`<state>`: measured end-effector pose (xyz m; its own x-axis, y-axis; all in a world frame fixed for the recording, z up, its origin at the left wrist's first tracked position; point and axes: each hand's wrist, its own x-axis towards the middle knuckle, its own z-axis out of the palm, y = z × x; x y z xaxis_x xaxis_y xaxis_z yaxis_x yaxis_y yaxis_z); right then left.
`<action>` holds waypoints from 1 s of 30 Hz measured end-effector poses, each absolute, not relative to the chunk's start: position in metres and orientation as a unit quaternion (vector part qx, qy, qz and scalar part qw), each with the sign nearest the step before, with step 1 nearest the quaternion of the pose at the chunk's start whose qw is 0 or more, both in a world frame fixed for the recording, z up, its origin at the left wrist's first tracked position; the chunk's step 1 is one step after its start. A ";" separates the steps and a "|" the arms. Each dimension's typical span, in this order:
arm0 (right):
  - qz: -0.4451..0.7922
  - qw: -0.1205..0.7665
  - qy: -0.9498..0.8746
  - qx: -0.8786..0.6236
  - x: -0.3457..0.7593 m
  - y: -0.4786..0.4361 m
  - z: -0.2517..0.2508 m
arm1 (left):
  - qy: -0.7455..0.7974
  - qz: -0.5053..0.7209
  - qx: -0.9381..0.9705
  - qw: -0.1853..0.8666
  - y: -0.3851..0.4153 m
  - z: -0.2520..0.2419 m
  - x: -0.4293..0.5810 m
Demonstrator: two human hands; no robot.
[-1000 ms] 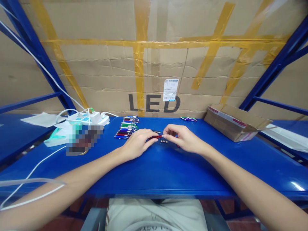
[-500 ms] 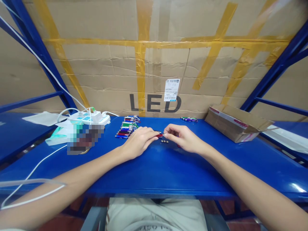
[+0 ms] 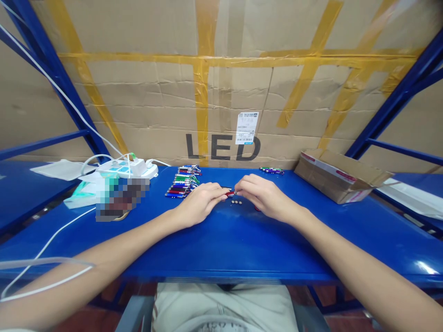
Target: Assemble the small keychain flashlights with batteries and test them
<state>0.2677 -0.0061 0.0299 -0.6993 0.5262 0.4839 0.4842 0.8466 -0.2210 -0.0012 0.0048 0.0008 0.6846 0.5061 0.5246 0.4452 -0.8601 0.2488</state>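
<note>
My left hand [image 3: 205, 202] is closed round a small red keychain flashlight [image 3: 230, 194], with the flashlight's end poking out past the fingertips. At that end, my right hand [image 3: 259, 193] has its thumb and fingers pinched together; whatever lies between them is too small to make out. Three small round pieces like button cells [image 3: 236, 202] lie in a row on the table just below the fingertips. Under my right hand a bit of a red part [image 3: 256, 208] shows. A row of colourful keychain flashlights [image 3: 178, 188] with clips lies beyond my left hand.
More flashlights [image 3: 272, 170] lie at the table's back edge. An open cardboard box [image 3: 337, 177] stands at right. A power strip [image 3: 141, 169] with white cables and a blurred-out object [image 3: 121, 200] are at left. A large taped carton [image 3: 155, 101] walls off the back of the blue table [image 3: 221, 249].
My right hand has turned slightly, and its fingertips have come against the end of the red flashlight. My left hand stays in place, still holding it.
</note>
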 end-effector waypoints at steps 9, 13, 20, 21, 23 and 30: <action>0.246 0.309 -0.843 -0.364 0.260 -0.006 0.025 | 0.258 0.317 0.913 0.003 0.003 0.004 -0.004; 0.392 0.321 -0.765 -0.397 0.253 -0.009 0.027 | 0.253 0.313 0.914 -0.056 0.000 0.006 -0.005; 0.577 0.334 -0.621 -0.412 0.246 -0.011 0.033 | 0.219 0.312 0.905 -0.191 -0.004 0.012 -0.003; 0.604 0.335 -0.599 -0.405 0.245 -0.011 0.033 | 0.221 0.313 0.901 -0.204 -0.005 0.013 -0.003; 0.646 0.330 -0.566 -0.392 0.246 -0.010 0.032 | 0.226 0.314 0.895 -0.221 -0.006 0.015 -0.002; 0.595 0.328 -0.621 -0.390 0.249 -0.010 0.031 | 0.244 0.337 0.899 -0.136 -0.002 0.011 -0.003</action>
